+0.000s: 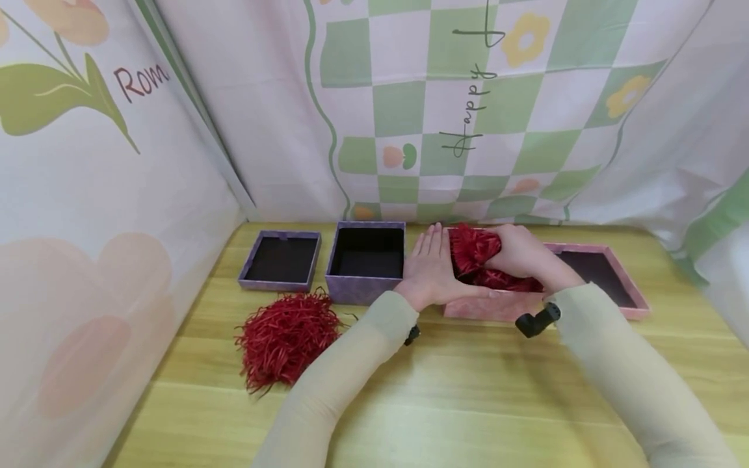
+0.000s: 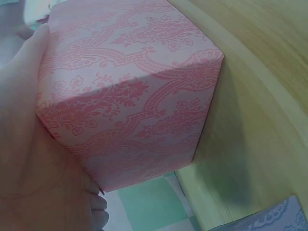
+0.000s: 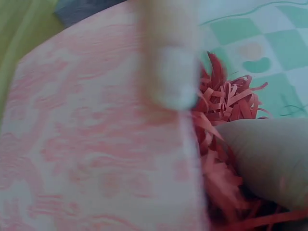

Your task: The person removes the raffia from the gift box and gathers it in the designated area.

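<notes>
A pink patterned box [image 1: 491, 307] stands at the back of the table. My left hand [image 1: 430, 268] rests on its left rim, fingers straight, thumb lying along the front edge. In the left wrist view that hand is against the box's corner. Inside the box my right hand [image 1: 517, 253] grips a bunch of red shredded paper [image 1: 471, 246], which rises above the rim. More of the shreds lie under the hand. The right wrist view shows the shreds [image 3: 231, 103] beside the box wall [image 3: 91, 154]; the right fingertips are hidden among them.
Left of the pink box stands a purple box [image 1: 363, 289] with a black inside, then a purple lid [image 1: 275, 285]. A heap of red shredded paper [image 1: 287, 338] lies before them. A pink lid [image 1: 634, 292] sits at right. Fabric [image 1: 398, 117] hangs behind.
</notes>
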Available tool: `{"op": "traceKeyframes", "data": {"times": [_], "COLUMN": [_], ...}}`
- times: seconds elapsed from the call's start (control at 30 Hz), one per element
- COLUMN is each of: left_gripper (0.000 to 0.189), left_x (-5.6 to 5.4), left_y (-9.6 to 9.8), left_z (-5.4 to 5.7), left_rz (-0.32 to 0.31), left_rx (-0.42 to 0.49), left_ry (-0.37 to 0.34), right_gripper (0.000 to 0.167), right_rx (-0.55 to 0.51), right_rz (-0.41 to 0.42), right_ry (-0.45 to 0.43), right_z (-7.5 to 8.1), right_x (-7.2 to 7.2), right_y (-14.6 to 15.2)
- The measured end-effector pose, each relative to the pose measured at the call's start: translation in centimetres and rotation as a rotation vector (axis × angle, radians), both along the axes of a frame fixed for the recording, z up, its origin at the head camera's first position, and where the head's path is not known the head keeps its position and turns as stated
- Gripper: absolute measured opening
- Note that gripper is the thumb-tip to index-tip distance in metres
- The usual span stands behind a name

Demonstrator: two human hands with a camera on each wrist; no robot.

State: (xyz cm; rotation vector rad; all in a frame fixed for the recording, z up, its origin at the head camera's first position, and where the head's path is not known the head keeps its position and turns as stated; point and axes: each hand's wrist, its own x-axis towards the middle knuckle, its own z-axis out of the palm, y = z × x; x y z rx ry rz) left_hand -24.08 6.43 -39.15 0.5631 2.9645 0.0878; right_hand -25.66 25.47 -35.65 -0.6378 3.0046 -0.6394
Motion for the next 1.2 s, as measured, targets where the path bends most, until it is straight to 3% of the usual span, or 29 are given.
{"op": "traceKeyframes", "data": {"times": [0.1, 0.33, 0.5, 0.9, 1.2], "left_gripper": [0.141, 0.138, 0.138, 0.137, 0.139], "left_x": [0.3, 0.5, 0.3, 0.5, 0.4], "left_y": [-0.1, -0.2, -0.2, -0.2, -0.2], "left_z": [0.2, 0.3, 0.2, 0.2, 0.4], "left_rz": [-0.003, -0.013, -0.014, -0.020, -0.014], "left_rx": [0.009, 0.016, 0.012, 0.033, 0.009], "left_ry": [0.018, 0.026, 0.012, 0.008, -0.001], "right_gripper": [0.048, 0.033, 0.038, 0.043, 0.044], "right_rx": [-0.015, -0.080, -0.099, -0.212, -0.316], "right_rz": [-0.011, -0.054, -0.105, -0.169, -0.252], "right_ry": [0.015, 0.068, 0.091, 0.203, 0.235], "right_z": [1.2, 3.5, 5.0, 7.3, 9.4], "right_x": [0.4, 1.0, 1.3, 1.9, 3.6], "right_y": [0.5, 1.3, 1.7, 2.0, 2.4]}}
